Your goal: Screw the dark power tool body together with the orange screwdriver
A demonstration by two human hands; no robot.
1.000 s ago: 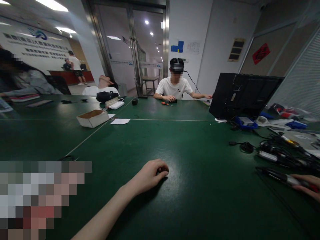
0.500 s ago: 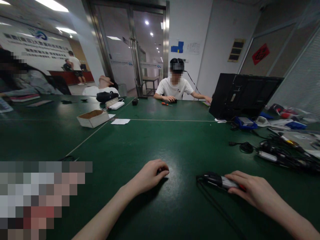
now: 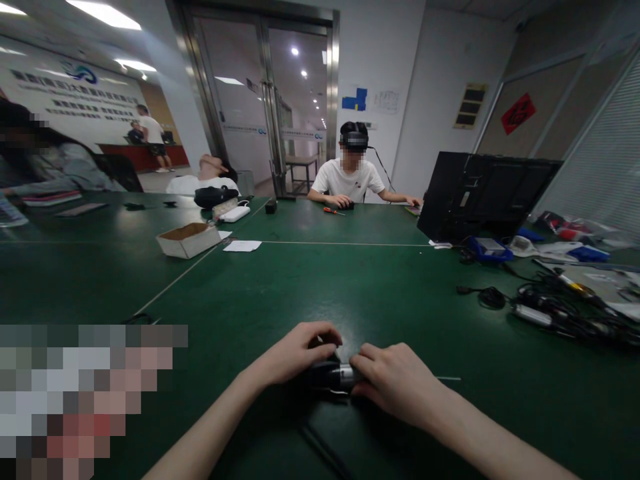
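My right hand [image 3: 400, 380] is wrapped round a corded hand tool [image 3: 345, 377] with a black and silver cylindrical body. The tool lies level, close above or on the green table; I cannot tell which. A thin pale rod [image 3: 450, 379] shows to the right beyond my hand, in line with the tool. My left hand [image 3: 307, 350] is over the tool's black end, its fingers curved and a gap between thumb and fingers. Whether its fingertips touch the tool is unclear. The black cord [image 3: 323, 443] runs down toward the near edge of the view.
Cables and tools [image 3: 545, 313] are heaped at right, near a large black panel [image 3: 480, 197]. An open white box [image 3: 190, 240] and a paper sheet [image 3: 243, 246] lie left of centre. Across the table [image 3: 280, 280] sits a person [image 3: 350, 177], near an orange screwdriver [image 3: 333, 211].
My right hand has moved left with the corded hand tool, bringing its black end under my left hand. The left hand has barely moved.
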